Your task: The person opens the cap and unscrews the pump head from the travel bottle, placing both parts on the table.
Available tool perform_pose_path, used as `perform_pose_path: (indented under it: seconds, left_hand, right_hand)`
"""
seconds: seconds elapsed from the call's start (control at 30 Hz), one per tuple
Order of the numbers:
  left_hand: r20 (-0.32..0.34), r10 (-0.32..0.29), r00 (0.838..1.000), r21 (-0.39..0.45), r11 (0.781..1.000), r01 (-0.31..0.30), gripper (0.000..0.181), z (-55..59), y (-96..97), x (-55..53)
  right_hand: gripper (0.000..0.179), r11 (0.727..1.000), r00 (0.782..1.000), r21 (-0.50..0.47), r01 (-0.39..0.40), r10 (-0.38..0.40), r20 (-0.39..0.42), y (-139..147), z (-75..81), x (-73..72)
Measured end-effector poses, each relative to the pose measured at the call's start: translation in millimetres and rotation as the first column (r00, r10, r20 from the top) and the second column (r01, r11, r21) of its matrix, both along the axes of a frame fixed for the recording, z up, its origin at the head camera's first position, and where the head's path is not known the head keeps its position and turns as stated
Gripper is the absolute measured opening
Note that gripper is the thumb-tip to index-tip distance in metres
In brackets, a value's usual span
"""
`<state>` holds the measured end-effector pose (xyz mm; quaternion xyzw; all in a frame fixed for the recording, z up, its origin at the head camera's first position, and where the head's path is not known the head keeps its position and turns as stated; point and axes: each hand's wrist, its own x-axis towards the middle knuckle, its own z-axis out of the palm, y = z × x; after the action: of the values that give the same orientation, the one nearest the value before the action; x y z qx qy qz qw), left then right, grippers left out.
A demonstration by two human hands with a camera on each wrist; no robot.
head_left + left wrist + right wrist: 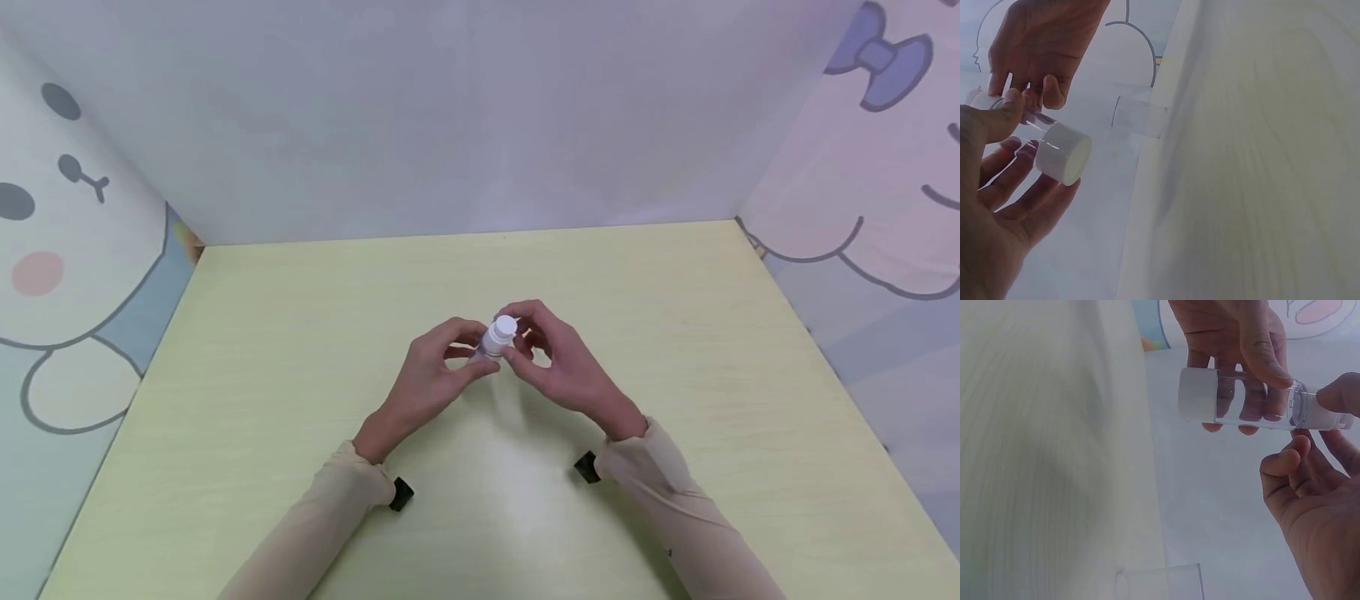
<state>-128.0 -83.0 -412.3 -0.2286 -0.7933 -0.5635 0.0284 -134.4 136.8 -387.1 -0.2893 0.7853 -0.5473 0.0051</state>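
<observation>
Both hands meet over the middle of the table around a small bottle (492, 340) with a clear body, a white base (1197, 395) and a white top (1317, 415). My left hand (438, 371) grips the clear body, thumb on one side and fingers on the other. At the top end, my right hand (562, 360) pinches the white part between thumb and fingers. The bottle is held upright, raised above the table, with its base downward. On the table beyond it stands a clear, see-through cap (1140, 117), also visible as a clear cap (1161, 584) in the right wrist view.
A pale wooden table (300, 317) spreads under both arms. Behind it rises a plain light backdrop (465, 117), and cartoon-printed cloth (82, 275) hangs at both sides. A small black device (402, 494) sits at each wrist.
</observation>
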Motion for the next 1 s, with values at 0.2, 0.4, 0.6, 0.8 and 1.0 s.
perform_pose_path:
  seconds: [0.2,0.4,0.6,0.8,1.0]
  left_hand:
    - [-0.008,0.002,1.000,-0.019,1.000,-0.002,0.039,-1.9,0.6,-0.9]
    - [-0.015,-0.001,1.000,-0.032,0.999,0.001,0.038,-1.4,1.1,-0.6]
    - [-0.045,-0.009,0.999,-0.050,0.999,0.007,0.039,-1.7,0.4,-0.6]
    - [-0.057,-0.010,0.998,-0.053,0.999,0.007,0.040,-0.5,0.1,-0.2]
    - [-0.053,-0.004,0.999,-0.056,0.998,0.001,0.040,1.2,0.3,0.3]
  right_hand:
    - [0.041,1.000,1.000,-0.015,-0.008,0.008,0.003,-0.9,-0.4,-0.3]
    - [0.052,0.998,0.999,-0.033,0.050,-0.050,0.000,-4.8,-2.1,0.4]
    - [0.044,0.993,0.993,-0.047,0.113,-0.112,0.024,-7.3,-3.8,0.7]
    - [0.041,0.993,0.995,-0.071,0.098,-0.096,0.034,-7.4,-3.1,1.5]
    - [0.039,0.994,0.998,-0.095,0.053,-0.049,0.043,-6.6,-0.3,2.9]
